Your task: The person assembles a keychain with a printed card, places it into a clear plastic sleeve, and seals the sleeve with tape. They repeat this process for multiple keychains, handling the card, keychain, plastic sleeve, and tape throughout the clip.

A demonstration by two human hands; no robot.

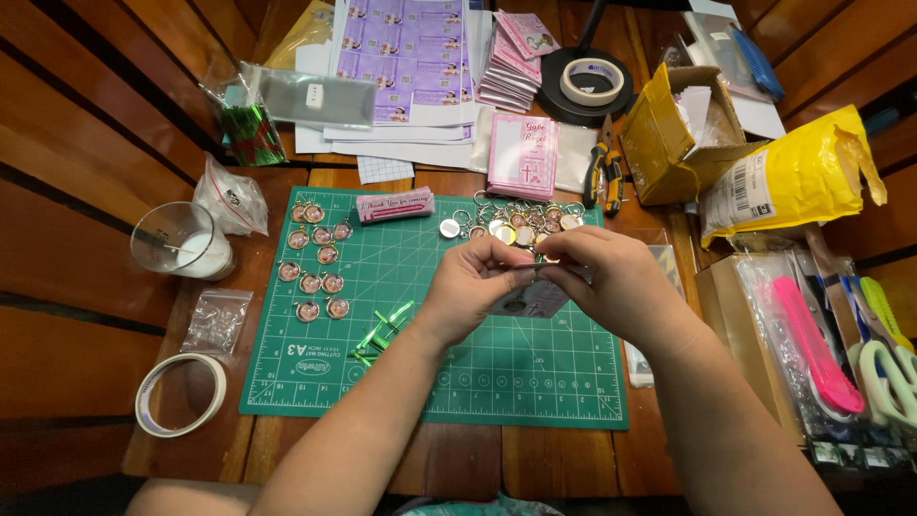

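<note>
- Left hand (475, 284) and right hand (611, 277): both pinch one small clear packet (531, 299) with a pink card inside, above the green cutting mat (535, 373).
- Round pink keychains (315, 260) on the mat's left part: about eleven.
- Tape rolls: two.

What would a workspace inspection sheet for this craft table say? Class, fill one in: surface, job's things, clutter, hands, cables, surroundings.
Surface: green cutting mat on a wooden table.
Job's things: small packet held over the mat; round keyrings laid out at the mat's left, more piled at its top; green ties.
Clutter: tape rolls, cup, pliers, purple sheets, pink cards, cardboard box, yellow bag.
Hands: left hand and right hand both pinch the packet.
Cables: nothing seen.
Surroundings: wooden slats.
</note>
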